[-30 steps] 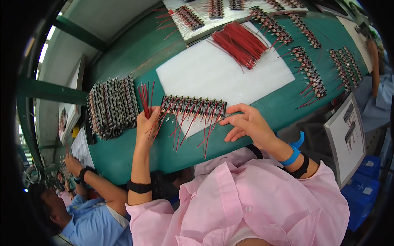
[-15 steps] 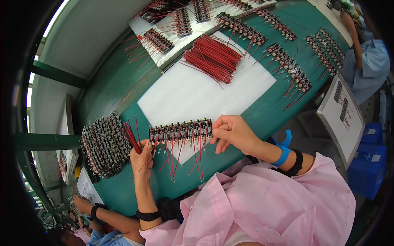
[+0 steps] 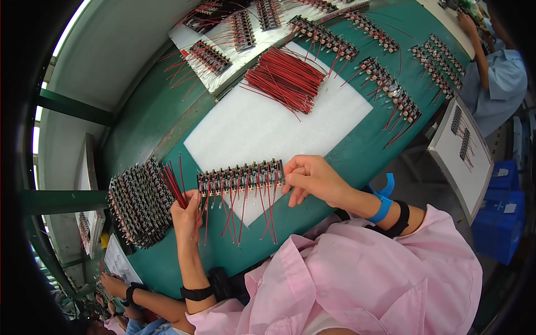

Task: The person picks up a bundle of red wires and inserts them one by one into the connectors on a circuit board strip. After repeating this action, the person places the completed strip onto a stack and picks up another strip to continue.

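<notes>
Circuit board: 1 long black circuit board (image 3: 241, 177) is held raised above the near edge of the table (image 3: 262, 237), partly in front of the lower corner of the white sheet (image 3: 329, 125). Red wires lie across its face and hang below its lower edge.
Left hand: The left end of the board is pinched by the left hand (image 3: 186, 216). A bundle of loose wires (image 3: 175, 183) is gripped in the same fingers, with its ends fanned upward.
Right hand: The right end appears pinched between thumb and forefinger of the right hand (image 3: 312, 180); the other fingers are loosely curled below.
Change: The right fingers, spread at the board's end 1.0 s ago, are now drawn together there. The view has also shifted with the head.
Effect: The board is judged to be steadied at 2 ends rather than carried mainly by the left hand.
Stack: A dense stack of boards (image 3: 140, 204) is placed just beside the left hand.
Wire pile: A pile of red wires (image 3: 286, 79) is laid on the upper part of the sheet.
Right side: More wired boards (image 3: 391, 92) are set out on the table.
</notes>
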{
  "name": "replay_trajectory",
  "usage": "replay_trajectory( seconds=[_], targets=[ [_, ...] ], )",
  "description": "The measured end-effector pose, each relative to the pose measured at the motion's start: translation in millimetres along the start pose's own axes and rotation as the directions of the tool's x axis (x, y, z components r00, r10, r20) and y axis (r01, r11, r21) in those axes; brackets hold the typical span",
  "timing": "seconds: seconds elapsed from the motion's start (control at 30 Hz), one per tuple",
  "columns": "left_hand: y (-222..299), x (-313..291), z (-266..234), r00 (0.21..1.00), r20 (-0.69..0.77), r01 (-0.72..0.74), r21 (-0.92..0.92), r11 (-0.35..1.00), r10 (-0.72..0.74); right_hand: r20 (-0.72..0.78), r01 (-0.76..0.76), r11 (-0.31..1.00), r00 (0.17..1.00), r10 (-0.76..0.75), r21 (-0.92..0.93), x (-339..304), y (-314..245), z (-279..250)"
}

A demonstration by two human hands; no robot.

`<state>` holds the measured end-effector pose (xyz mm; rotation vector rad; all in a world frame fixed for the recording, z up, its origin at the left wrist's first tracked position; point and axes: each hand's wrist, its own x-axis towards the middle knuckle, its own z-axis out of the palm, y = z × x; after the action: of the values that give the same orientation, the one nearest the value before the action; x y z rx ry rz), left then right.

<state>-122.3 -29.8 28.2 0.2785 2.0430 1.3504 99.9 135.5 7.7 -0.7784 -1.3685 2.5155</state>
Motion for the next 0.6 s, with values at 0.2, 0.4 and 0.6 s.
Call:
replay_trajectory(
  seconds=[0.2, 0.4, 0.6],
  targets=[
    [-2.0, 6.8, -0.7, 0.999, 0.053, -0.016, 0.076, 0.997, 0.012, 0.005, -0.012, 1.0, 1.0, 0.012, 0.019, -6.8, -2.1, -2.0],
    [-0.3, 7.7, -0.6, 0.996, 0.088, -0.005, 0.101, 0.995, -0.004, -0.002, -0.049, 0.988, 0.999, 0.05, 0.146, -24.1, -5.8, -5.8],
    [0.6, 5.4, 1.3, 0.999, 0.052, 0.006, 0.043, 0.999, -0.008, -0.03, 0.166, 0.976, 0.985, -0.171, -0.139, -61.6, -19.4, -37.5]
  ],
)
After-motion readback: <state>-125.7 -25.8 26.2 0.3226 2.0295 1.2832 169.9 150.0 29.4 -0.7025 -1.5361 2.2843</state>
